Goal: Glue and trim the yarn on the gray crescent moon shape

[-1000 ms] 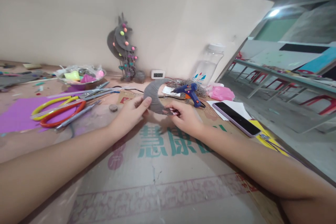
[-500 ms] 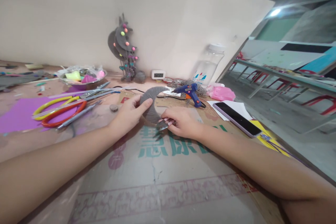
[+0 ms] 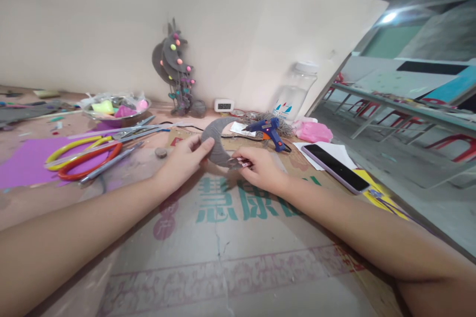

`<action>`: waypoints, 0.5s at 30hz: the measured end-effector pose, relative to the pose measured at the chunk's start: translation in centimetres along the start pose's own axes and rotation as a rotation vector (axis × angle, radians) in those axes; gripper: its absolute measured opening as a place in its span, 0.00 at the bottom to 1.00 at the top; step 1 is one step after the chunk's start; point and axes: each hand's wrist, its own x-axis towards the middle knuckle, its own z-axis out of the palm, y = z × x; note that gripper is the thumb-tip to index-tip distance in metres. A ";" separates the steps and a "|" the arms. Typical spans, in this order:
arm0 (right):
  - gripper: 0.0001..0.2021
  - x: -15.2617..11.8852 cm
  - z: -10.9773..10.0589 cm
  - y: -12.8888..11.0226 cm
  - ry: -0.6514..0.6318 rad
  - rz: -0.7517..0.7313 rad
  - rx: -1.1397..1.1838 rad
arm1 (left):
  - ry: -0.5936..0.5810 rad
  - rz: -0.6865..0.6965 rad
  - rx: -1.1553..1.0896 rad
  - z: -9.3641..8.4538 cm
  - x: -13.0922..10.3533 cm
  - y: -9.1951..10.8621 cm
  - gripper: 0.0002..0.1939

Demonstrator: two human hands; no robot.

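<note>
A grey crescent [image 3: 218, 144], its surface lined as if wrapped in yarn, is held upright over the cardboard [image 3: 223, 237]. My left hand [image 3: 186, 158] grips its left outer edge, with the thumb on the near face. At the crescent's lower right end, my right hand [image 3: 260, 166] has its fingers closed on a small shiny metal tool [image 3: 235, 163] with a pink-patterned handle. The tool's metal end meets or overlaps the crescent's tip; its exact kind is unclear. Behind the hands lies a blue glue gun [image 3: 271, 131] with a small red light showing.
Scissors [image 3: 89, 156] with yellow and red-orange handles lie left on purple sheets. Behind them stands a bowl [image 3: 122, 115] of bright pieces. A decorated grey hanging [image 3: 174, 69], small clock [image 3: 224, 105] and bottle [image 3: 295, 90] line the back. A phone [image 3: 334, 168] lies right.
The crescent has turned and risen slightly, with its face now more towards me. My right hand and the metal tool have moved up a little, and the tool lies flatter.
</note>
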 end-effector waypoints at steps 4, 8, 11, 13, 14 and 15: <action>0.08 0.3 -0.2 -0.4 0.023 0.095 0.130 | -0.041 0.024 0.004 0.0 0.1 -0.3 0.12; 0.14 0.7 -0.6 -0.7 0.083 0.300 0.350 | -0.105 -0.015 -0.084 0.0 0.1 -0.8 0.13; 0.13 1.1 -0.4 -0.9 0.074 0.425 0.639 | -0.185 -0.016 -0.134 0.0 -0.1 -0.8 0.12; 0.14 1.2 -0.1 -1.3 -0.013 0.454 0.841 | -0.213 -0.003 -0.129 0.1 -0.2 -0.6 0.11; 0.15 1.3 0.1 -1.5 -0.062 0.460 0.916 | -0.220 0.001 -0.122 0.1 -0.2 -0.5 0.11; 0.15 1.3 0.3 -1.7 -0.107 0.471 0.969 | -0.220 0.005 -0.116 0.2 -0.2 -0.4 0.11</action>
